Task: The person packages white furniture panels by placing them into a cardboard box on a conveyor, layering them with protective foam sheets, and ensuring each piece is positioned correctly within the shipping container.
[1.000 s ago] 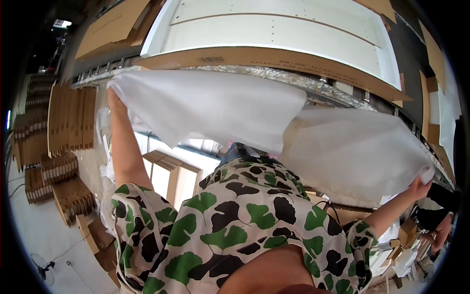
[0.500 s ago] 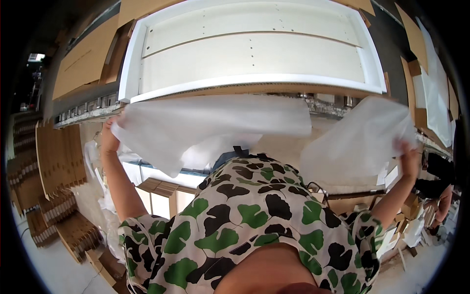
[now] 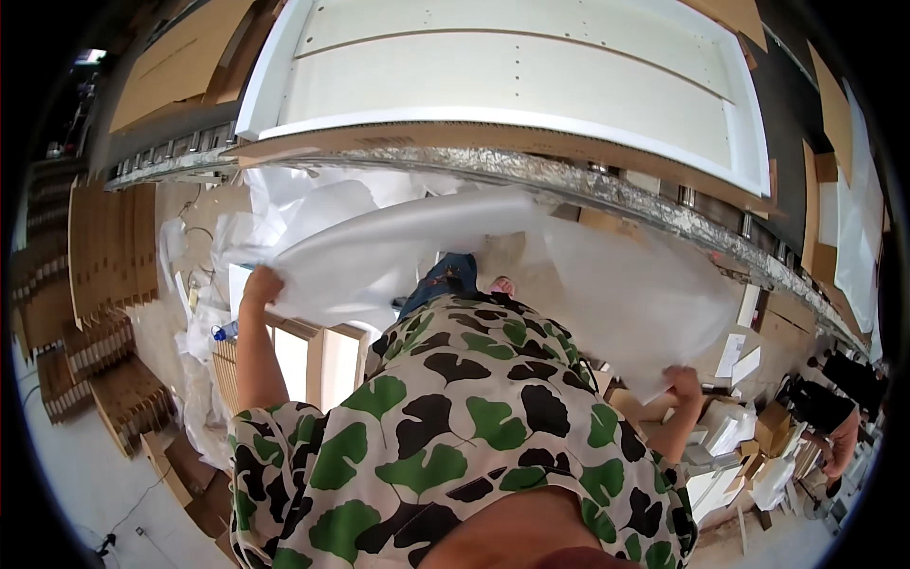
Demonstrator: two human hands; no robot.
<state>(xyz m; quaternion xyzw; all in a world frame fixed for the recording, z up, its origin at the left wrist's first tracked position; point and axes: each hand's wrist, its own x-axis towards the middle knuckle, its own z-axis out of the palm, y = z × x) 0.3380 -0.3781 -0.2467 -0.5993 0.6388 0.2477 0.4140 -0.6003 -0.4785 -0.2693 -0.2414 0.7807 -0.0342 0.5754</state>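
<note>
Both my hands are on the white foam sheet [image 3: 474, 256], one at each end. Left hand [image 3: 262, 284] is closed on the left edge, arm raised out to the side. Right hand [image 3: 682, 381] is pinched shut on the lower right corner, sitting lower than the left. Wide grip looks deliberate: the sheet is thin and floppy, so holding it far apart keeps it spread rather than folding on itself. It still sags and bows in the middle.

Sheet hangs in front of my chest, just below the foil-wrapped edge of the surface [image 3: 588, 185]. On that surface lies a white panel [image 3: 512, 85] on cardboard, flat, drilled face up.

More loose white sheets [image 3: 284, 204] are piled on the floor to my left, with stacks of cardboard pieces [image 3: 104, 247] beyond them. Another person [image 3: 834, 417] is at far right, well apart from me.
</note>
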